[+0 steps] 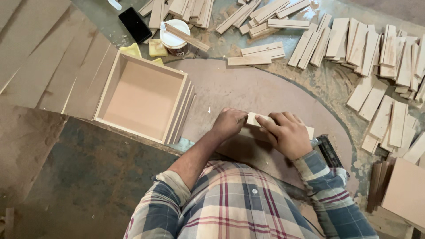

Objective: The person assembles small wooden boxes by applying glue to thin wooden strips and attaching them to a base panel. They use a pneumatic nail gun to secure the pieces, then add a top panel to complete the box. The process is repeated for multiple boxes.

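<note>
A pale wooden strip [258, 119] lies across a brown board piece [248, 148] on the round brown work board [248, 88]. My left hand [229, 123] grips the strip's left end with curled fingers. My right hand [287, 133] presses down on the strip, fingers spread over its top and pointing left. The strip's right end [310, 131] pokes out past my right hand. My plaid sleeves fill the bottom of the view.
An open square wooden box [142, 96] stands to the left. A white-lidded glue tub [174, 37], yellow sponges [157, 48] and a black phone [135, 24] lie behind it. Several loose wooden strips [367, 48] cover the back and right. A dark tool [328, 150] sits by my right wrist.
</note>
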